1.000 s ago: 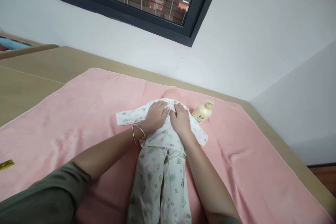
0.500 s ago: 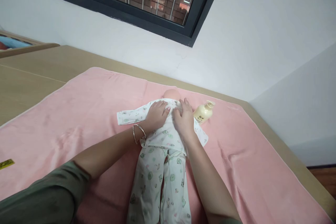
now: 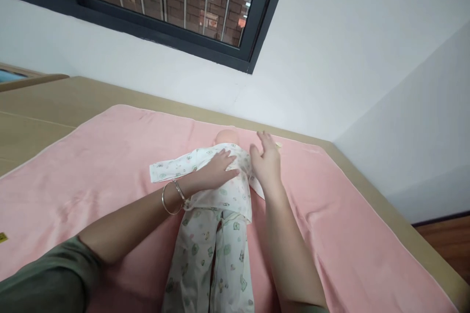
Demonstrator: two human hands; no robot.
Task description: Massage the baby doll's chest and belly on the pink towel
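Your doll (image 3: 216, 205) lies on its back along the near-far line, head (image 3: 226, 136) at the far end toward the wall and legs running back toward you, so its long axis points almost straight away from your body. Your left hand (image 3: 216, 172) rests flat on the chest of the printed baby suit (image 3: 220, 190), fingers spread and pointing right, pressing rather than pinching; nothing is held in that grip. A bangle (image 3: 172, 196) sits on that wrist. Your right hand (image 3: 267, 161) hovers just right of the doll's shoulder, lifted off the cloth, fingers open and loose, holding nothing. The suit's empty sleeve (image 3: 172, 168) stretches flat to the left, well apart from the right hand and nearer your left forearm. A small pale thing shows just behind the right hand's fingertips; too little of it is visible to name. All of this lies on a pink towel (image 3: 110, 156) spread over a tan worktop (image 3: 44, 102), which meets a white wall (image 3: 330, 58) under a dark-framed window (image 3: 176, 5) with bars and brick beyond.
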